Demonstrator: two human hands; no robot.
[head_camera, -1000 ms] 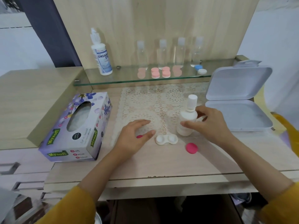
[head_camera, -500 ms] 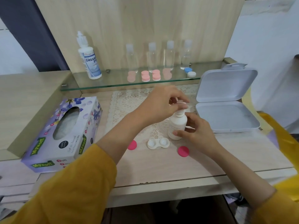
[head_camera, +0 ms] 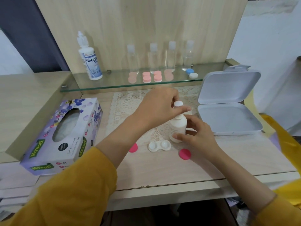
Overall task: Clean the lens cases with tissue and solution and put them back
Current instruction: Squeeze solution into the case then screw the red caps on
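Left hand (head_camera: 160, 104) pinches round white cap (head_camera: 178, 103) — right hand (head_camera: 198, 136) grips smooth plastic bottle (head_camera: 177, 127).

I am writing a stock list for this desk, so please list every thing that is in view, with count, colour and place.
small bottle: one, white, on the lace mat, held by both grips
open lens case: one, white, before the small bottle
round caps: two, pink, either side of the open case
tissue box: one, purple, left
large bottle: one, white, glass shelf, left
clear bottles: four, shelf
closed lens cases: four pink, one blue-white, shelf
hinged box: one, white, open, right
left grip: pinches the small bottle's cap
right grip: holds the bottle's body
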